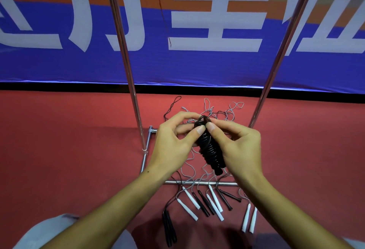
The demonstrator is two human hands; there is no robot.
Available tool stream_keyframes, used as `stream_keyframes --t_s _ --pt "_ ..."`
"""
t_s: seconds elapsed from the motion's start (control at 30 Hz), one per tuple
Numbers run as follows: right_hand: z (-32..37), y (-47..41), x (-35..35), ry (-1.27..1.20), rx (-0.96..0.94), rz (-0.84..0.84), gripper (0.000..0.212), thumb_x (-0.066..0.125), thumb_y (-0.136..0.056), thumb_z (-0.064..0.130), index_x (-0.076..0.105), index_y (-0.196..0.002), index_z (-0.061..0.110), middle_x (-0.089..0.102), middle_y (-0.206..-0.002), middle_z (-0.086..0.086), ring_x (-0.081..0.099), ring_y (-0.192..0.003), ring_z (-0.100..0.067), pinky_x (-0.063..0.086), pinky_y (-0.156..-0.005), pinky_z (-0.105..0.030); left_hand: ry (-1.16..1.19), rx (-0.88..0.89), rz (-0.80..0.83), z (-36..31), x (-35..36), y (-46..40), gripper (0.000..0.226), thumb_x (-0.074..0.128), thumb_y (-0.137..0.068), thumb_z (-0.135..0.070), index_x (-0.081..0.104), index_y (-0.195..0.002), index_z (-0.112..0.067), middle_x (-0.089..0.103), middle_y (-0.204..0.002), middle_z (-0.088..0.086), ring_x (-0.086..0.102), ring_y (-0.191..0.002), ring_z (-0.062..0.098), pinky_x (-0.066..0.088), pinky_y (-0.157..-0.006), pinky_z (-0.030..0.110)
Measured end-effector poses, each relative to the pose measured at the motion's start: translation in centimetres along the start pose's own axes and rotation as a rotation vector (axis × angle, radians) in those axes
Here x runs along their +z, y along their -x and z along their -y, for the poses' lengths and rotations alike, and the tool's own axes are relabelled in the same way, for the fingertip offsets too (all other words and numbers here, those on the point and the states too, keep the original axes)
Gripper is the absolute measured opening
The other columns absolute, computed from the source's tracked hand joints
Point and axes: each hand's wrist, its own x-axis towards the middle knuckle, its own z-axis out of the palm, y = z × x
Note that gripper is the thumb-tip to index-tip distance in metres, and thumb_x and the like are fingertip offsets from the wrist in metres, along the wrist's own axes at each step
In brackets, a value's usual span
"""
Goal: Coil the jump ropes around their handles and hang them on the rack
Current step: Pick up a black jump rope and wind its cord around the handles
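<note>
A person's two bare forearms reach in from 7 and 5 o'clock and meet at the middle of the view. Between them is a black jump rope (210,148), already wound in tight coils around its handles, tilted with its lower end toward 5 o'clock. The left hand (173,144) curls around the bundle's upper part, thumb pressed on the coils. The right hand (240,146) cups the bundle from the other side, its thumb and fingers pinching the small top loop of cord. Both hands hover above the red floor (59,150). Below them, at 6 o'clock, loose ropes lie tangled across the base bar of a chrome rack (126,67), with white handles (190,198) and black handles (168,229) fanned toward the person. The rack's two poles rise to a hook bar at 12 o'clock. A blue banner (197,65) hangs behind.
</note>
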Motion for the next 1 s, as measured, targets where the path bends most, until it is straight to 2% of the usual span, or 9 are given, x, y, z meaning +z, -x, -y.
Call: stream_keyframes --t_s 0.13,0.23,0.43,0.5,0.6,0.73,0.8,0.9,1.0 --pt "0.1 -0.1 0.2 0.185 -0.142 0.03 0.02 0.073 -0.095 0.01 0.083 -0.105 0.025 0.077 -0.095 0.012 0.074 -0.092 -0.018 0.06 -0.081 -0.047 -0.023 0.001 -0.016 0.2 -0.1 0.1 0.022 0.071 -0.098 -0.001 0.071 -0.116 -0.015 0.082 -0.094 0.005 0.08 -0.09 0.022 0.067 -0.08 0.045" --pt "0.8 -0.6 -0.3 0.289 -0.129 0.073 0.019 0.075 -0.093 0.009 0.083 -0.102 0.023 0.078 -0.092 0.013 0.073 -0.094 -0.009 0.057 -0.086 -0.033 -0.091 0.039 -0.017 0.3 -0.2 0.2 0.024 0.072 -0.098 -0.002 0.072 -0.117 -0.016 0.082 -0.098 0.002 0.079 -0.096 0.017 0.066 -0.085 0.046" --pt "1.3 -1.5 -1.6 -0.101 0.259 0.11 0.009 0.081 -0.084 0.001 0.081 -0.093 0.004 0.079 -0.09 -0.018 0.076 -0.086 -0.035 0.064 -0.086 -0.043 -0.214 0.126 0.033 0.4 0.2 0.4 0.027 0.072 -0.097 -0.003 0.075 -0.119 -0.019 0.079 -0.107 -0.006 0.076 -0.108 0.015 0.066 -0.076 0.051" --pt "1.4 -1.6 -1.9 -0.198 0.338 0.075 0.025 0.086 -0.078 0.0 0.074 -0.1 0.002 0.077 -0.091 -0.025 0.074 -0.08 -0.032 0.064 -0.083 -0.04 -0.218 0.134 0.056 0.4 0.1 0.4 0.027 0.073 -0.097 -0.004 0.076 -0.119 -0.019 0.079 -0.108 -0.005 0.076 -0.108 0.016 0.066 -0.077 0.051" --pt "1.5 -1.8 -2.3 -0.271 0.345 0.159 0.039 0.083 -0.081 0.004 0.073 -0.117 0.011 0.076 -0.088 -0.019 0.074 -0.08 -0.027 0.06 -0.078 -0.034 -0.147 0.113 0.104 -0.1 -0.1 0.1 0.027 0.073 -0.097 -0.001 0.075 -0.119 -0.016 0.079 -0.11 -0.001 0.076 -0.109 0.018 0.065 -0.087 0.047" --pt "1.1 -1.5 -2.1 -0.254 0.285 0.247 0.024 0.074 -0.09 0.012 0.077 -0.114 0.007 0.078 -0.106 -0.017 0.074 -0.094 -0.028 0.061 -0.088 -0.037 -0.094 0.116 0.159 -0.7 -0.4 0.1 0.029 0.069 -0.098 0.003 0.073 -0.121 -0.014 0.078 -0.114 0.001 0.076 -0.111 0.019 0.064 -0.088 0.039" --pt "1.0 -1.3 -1.9 -0.231 0.275 0.211 0.021 0.072 -0.093 0.014 0.077 -0.112 0.005 0.077 -0.109 -0.018 0.074 -0.095 -0.027 0.06 -0.085 -0.036 -0.122 0.109 0.185 -0.7 -0.5 0.3 0.033 0.071 -0.099 -0.002 0.071 -0.126 -0.021 0.077 -0.118 -0.001 0.074 -0.114 0.019 0.063 -0.091 0.043" --pt "0.8 -1.2 -1.5 -0.194 0.28 0.143 0.017 0.072 -0.095 0.018 0.078 -0.106 0.006 0.078 -0.104 -0.017 0.073 -0.09 -0.026 0.06 -0.079 -0.036 -0.134 0.052 0.194 -0.9 -0.2 0.9 0.047 0.084 -0.089 -0.008 0.065 -0.128 -0.027 0.078 -0.116 -0.003 0.078 -0.098 0.025 0.064 -0.083 0.039" --pt "0.4 -1.2 -1.2 -0.203 0.312 0.139 0.025 0.078 -0.089 0.028 0.079 -0.107 0.011 0.075 -0.106 -0.024 0.074 -0.097 -0.035 0.057 -0.093 -0.052 -0.137 0.03 0.166 -1.0 0.0 1.3 0.055 0.088 -0.083 -0.004 0.061 -0.125 -0.027 0.08 -0.11 -0.001 0.079 -0.074 0.032 0.066 -0.076 0.04"
